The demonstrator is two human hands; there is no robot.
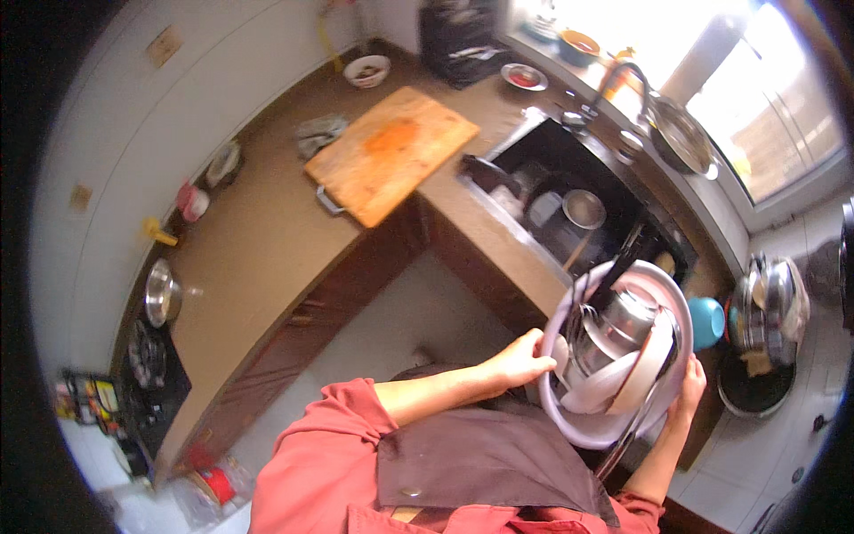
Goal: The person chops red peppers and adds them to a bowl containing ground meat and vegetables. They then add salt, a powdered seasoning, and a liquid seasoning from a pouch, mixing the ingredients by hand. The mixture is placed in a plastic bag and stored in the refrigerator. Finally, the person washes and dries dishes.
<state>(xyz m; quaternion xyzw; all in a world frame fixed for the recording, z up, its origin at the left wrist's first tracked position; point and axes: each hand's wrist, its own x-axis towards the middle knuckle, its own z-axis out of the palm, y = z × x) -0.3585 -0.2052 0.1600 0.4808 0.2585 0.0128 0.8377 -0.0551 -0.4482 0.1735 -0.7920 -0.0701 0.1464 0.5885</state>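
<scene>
Between my two hands is a pale lilac basin (548,400) filled with dishes. My left hand (524,360) grips its near-left rim, thumb over the edge. On the opposite side, my right hand (690,390) holds the basin's wall, its fingers partly hidden. Inside lie a metal pot or bowl (630,310), several white bowls (600,387) and long dark-handled utensils that stick out past the rim. Just beyond the basin sits a turquoise bowl (707,323) on the counter. The black sink (554,157) lies ahead of the basin, with a small round metal vessel (584,209) inside.
A wooden cutting board (393,157) with an orange stain lies at the counter corner. The faucet (630,70) and a pan (680,133) are by the window. Stacked metal pots (764,304) stand at right. A steel bowl (162,294) and a cooktop (160,394) are at left.
</scene>
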